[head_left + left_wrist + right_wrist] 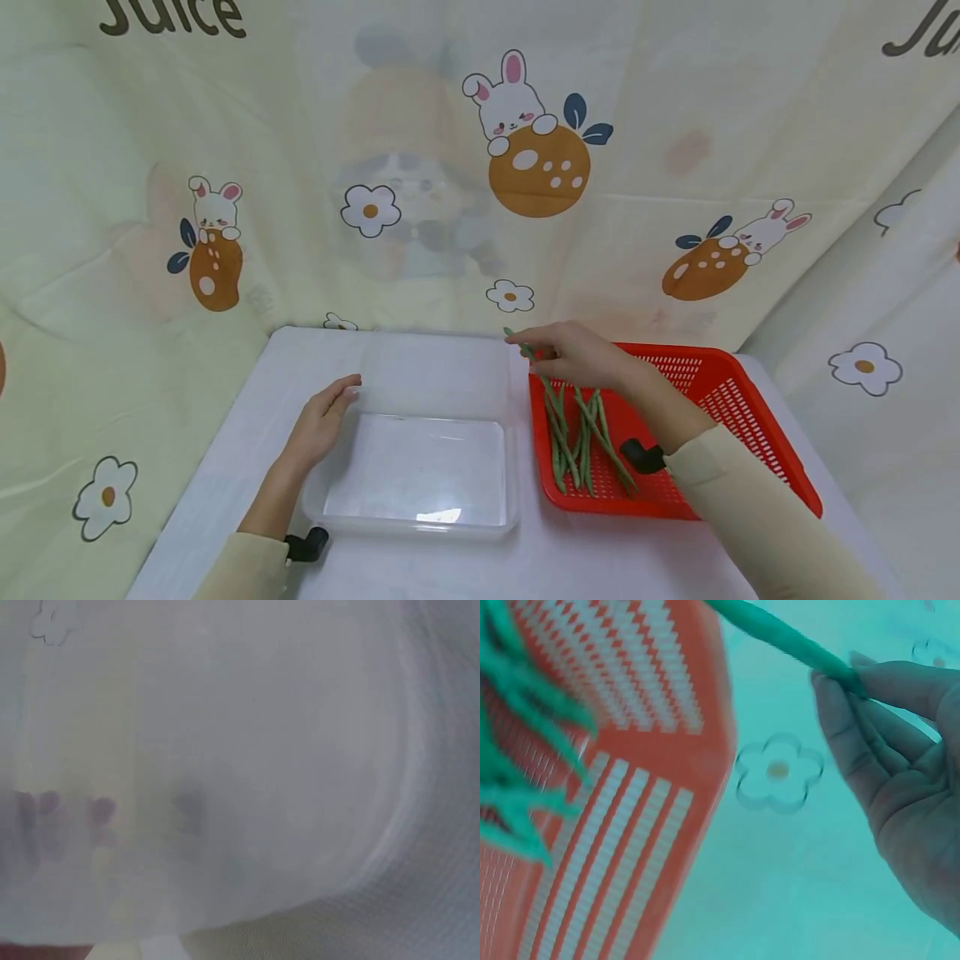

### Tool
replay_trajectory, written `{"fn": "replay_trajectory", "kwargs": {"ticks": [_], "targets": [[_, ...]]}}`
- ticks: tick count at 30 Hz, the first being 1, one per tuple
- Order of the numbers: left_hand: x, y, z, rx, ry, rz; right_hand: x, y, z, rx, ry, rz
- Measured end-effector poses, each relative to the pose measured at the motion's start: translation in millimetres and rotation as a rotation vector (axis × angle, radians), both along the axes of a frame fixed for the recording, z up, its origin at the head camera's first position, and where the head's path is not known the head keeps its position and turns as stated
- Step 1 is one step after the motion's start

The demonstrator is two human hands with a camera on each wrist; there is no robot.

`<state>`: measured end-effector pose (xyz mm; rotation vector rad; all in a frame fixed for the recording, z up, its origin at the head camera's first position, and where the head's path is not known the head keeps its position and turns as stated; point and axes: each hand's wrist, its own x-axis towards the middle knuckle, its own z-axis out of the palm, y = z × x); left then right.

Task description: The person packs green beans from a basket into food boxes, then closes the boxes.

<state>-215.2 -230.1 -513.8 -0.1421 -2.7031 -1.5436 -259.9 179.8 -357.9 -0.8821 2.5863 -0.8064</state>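
In the head view my right hand (577, 354) is over the back left corner of the red basket (626, 408). Its thumb and fingers pinch one end of a green bean (780, 634), which slants away from the fingertips. Several more green beans (585, 442) lie in the left part of the basket. My left hand (318, 425) rests at the left side of a clear plastic box (412, 527), fingers extended along its edge. Through the cloudy box wall (285, 750), the left wrist view shows only blurred pinkish shapes.
A white cloth covers the table (570, 558), with the box to the left of the basket. Behind the box stretches a translucent plastic panel (435, 367). A printed curtain (420, 275) hangs along the table's back edge.
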Motion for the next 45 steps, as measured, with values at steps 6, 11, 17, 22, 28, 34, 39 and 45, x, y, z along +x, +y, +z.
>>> {"fn": "replay_trajectory", "kwargs": {"ticks": [6,11,17,22,28,34,39,45], "targets": [[-0.8,1.4,-2.8,0.035,-0.028,0.008,3.7,-35,-3.2,-0.116,0.016,0.025],[-0.7,1.6,-3.5,0.047,-0.032,0.024,4.0,-60,-8.6,-0.185,-0.025,0.033],[-0.7,0.7,-2.9,0.058,-0.029,0.021,5.2,-90,-22.0,-0.216,-0.008,0.084],[-1.0,-0.4,-2.4,0.05,-0.035,0.022,7.6,-113,-32.1,-0.219,0.01,0.096],[-2.2,-1.1,-1.2,0.038,-0.026,0.029,8.4,-137,-47.8,-0.265,0.025,0.062],[-2.9,-0.8,-0.5,0.051,-0.06,0.042,10.1,-158,-66.2,-0.292,0.006,0.055],[-1.9,-0.4,-0.5,0.048,-0.071,0.052,11.9,-171,-78.7,-0.313,-0.043,0.042],[-1.1,-0.9,-1.8,0.062,-0.083,0.047,14.6,-178,-93.9,-0.332,-0.094,0.043]]}}
